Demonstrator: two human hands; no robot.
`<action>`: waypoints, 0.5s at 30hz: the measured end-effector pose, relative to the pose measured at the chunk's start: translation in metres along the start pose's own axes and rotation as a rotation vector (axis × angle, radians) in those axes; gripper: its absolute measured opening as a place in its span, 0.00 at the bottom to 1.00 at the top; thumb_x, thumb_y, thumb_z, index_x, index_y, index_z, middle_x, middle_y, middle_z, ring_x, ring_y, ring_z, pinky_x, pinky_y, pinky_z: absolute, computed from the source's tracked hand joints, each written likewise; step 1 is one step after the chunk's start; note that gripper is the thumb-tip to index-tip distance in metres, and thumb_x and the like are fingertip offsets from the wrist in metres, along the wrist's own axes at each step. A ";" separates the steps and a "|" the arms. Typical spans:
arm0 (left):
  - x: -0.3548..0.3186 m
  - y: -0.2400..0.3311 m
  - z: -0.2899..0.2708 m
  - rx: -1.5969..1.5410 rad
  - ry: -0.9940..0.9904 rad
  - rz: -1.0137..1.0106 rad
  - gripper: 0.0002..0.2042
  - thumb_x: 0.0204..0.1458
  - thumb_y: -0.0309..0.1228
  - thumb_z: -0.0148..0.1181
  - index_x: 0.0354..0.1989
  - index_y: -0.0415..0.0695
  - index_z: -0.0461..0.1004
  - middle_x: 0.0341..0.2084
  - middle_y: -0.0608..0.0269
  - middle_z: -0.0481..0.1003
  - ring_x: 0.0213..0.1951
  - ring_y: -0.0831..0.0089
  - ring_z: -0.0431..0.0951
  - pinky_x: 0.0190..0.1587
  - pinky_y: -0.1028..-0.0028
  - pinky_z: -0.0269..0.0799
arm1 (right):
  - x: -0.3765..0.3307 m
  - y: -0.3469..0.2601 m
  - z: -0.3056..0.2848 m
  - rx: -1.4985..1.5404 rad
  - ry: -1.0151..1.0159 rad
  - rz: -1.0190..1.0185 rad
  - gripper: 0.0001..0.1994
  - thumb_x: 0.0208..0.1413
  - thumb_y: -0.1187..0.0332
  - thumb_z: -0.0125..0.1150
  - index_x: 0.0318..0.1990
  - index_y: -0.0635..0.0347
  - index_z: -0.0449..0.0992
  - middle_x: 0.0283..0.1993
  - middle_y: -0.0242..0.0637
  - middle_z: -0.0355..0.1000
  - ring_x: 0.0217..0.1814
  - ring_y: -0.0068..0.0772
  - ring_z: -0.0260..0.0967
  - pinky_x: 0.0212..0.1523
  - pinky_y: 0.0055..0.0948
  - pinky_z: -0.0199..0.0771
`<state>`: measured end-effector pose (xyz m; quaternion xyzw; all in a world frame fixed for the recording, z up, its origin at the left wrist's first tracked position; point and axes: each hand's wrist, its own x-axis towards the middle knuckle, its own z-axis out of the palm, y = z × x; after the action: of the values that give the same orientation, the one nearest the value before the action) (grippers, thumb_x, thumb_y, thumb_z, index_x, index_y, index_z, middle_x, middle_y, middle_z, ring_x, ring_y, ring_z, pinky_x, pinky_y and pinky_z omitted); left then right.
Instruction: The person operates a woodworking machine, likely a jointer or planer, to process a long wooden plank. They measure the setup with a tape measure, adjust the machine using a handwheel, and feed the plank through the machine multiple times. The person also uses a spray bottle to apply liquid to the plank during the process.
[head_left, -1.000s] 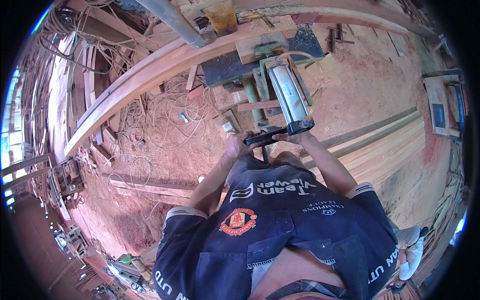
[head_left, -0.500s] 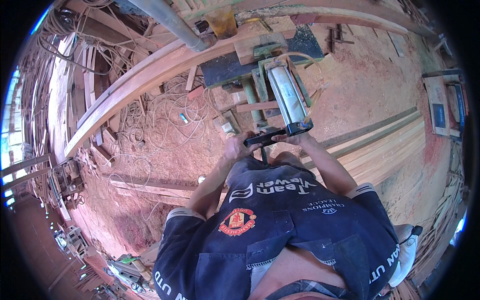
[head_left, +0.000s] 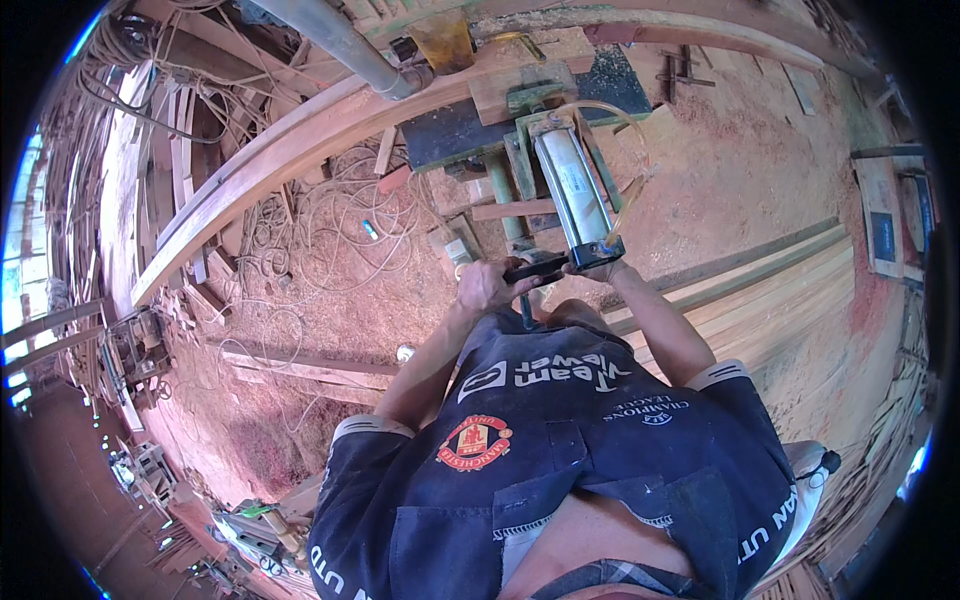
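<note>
A dark flat, bar-like object (head_left: 536, 269) is in front of my waist; its kind I cannot make out. My left hand (head_left: 487, 286) is closed round its left end. At the other end are the fingers of my right hand (head_left: 604, 272), closed and partly hidden under the black end block of a silver pneumatic cylinder (head_left: 570, 185). This cylinder sits in a worn green metal frame, with a clear yellowish hose (head_left: 640, 170) curving along its right side. Below the dark object, a thin dark rod or handle (head_left: 527, 312) points toward my shirt.
A long curved timber beam (head_left: 300, 150) crosses beyond the machine, under a grey pipe (head_left: 340, 45). Stacked planks (head_left: 750, 300) lie on the right. Tangled cords (head_left: 320, 235) and more boards (head_left: 300, 370) lie on the sawdust-covered floor to the left.
The dark object has tilted slightly, its right end now higher. My left hand has shifted a little to the right, and my right fingers show less over the object's end.
</note>
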<state>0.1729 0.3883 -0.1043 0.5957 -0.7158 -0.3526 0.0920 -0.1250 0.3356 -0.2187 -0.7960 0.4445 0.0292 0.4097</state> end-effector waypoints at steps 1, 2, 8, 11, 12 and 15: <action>0.001 -0.001 0.001 -0.010 0.006 0.005 0.29 0.50 0.62 0.71 0.46 0.49 0.87 0.26 0.49 0.84 0.31 0.52 0.87 0.35 0.59 0.81 | 0.001 0.000 0.000 0.014 0.015 -0.016 0.36 0.52 0.22 0.58 0.37 0.50 0.82 0.41 0.36 0.82 0.47 0.45 0.78 0.52 0.51 0.76; 0.002 -0.002 0.001 -0.020 0.012 0.010 0.29 0.50 0.62 0.71 0.46 0.49 0.87 0.25 0.49 0.84 0.30 0.52 0.87 0.35 0.59 0.81 | 0.003 -0.001 0.000 -0.003 0.005 -0.008 0.36 0.52 0.22 0.58 0.37 0.50 0.82 0.41 0.36 0.82 0.47 0.45 0.78 0.52 0.51 0.76; -0.002 -0.004 -0.002 -0.004 0.035 0.032 0.29 0.51 0.64 0.68 0.46 0.51 0.87 0.24 0.51 0.83 0.29 0.52 0.86 0.35 0.58 0.81 | 0.005 0.002 0.010 -0.084 0.094 -0.049 0.34 0.55 0.26 0.60 0.34 0.53 0.82 0.32 0.37 0.79 0.38 0.42 0.76 0.43 0.48 0.74; -0.002 -0.003 -0.005 -0.047 0.004 0.025 0.29 0.52 0.64 0.68 0.45 0.49 0.87 0.23 0.51 0.83 0.29 0.52 0.86 0.34 0.58 0.81 | 0.001 0.005 0.017 -0.022 0.188 -0.089 0.31 0.55 0.30 0.66 0.34 0.54 0.82 0.30 0.37 0.78 0.35 0.40 0.76 0.40 0.47 0.75; -0.002 -0.003 -0.005 -0.068 -0.010 0.023 0.29 0.52 0.64 0.68 0.46 0.49 0.87 0.23 0.51 0.83 0.28 0.52 0.86 0.34 0.58 0.81 | 0.001 0.007 0.018 0.001 0.188 -0.053 0.30 0.54 0.32 0.68 0.35 0.55 0.82 0.31 0.37 0.79 0.35 0.40 0.77 0.41 0.47 0.76; -0.003 -0.005 -0.004 -0.025 0.020 0.052 0.29 0.53 0.64 0.67 0.46 0.50 0.87 0.23 0.51 0.83 0.28 0.52 0.86 0.33 0.58 0.81 | 0.007 0.010 0.020 -0.119 0.070 0.011 0.30 0.52 0.34 0.71 0.38 0.55 0.83 0.34 0.37 0.80 0.39 0.40 0.78 0.44 0.46 0.79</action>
<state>0.1803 0.3894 -0.1036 0.5791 -0.7257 -0.3529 0.1156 -0.1221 0.3418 -0.2410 -0.8170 0.4604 0.0301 0.3458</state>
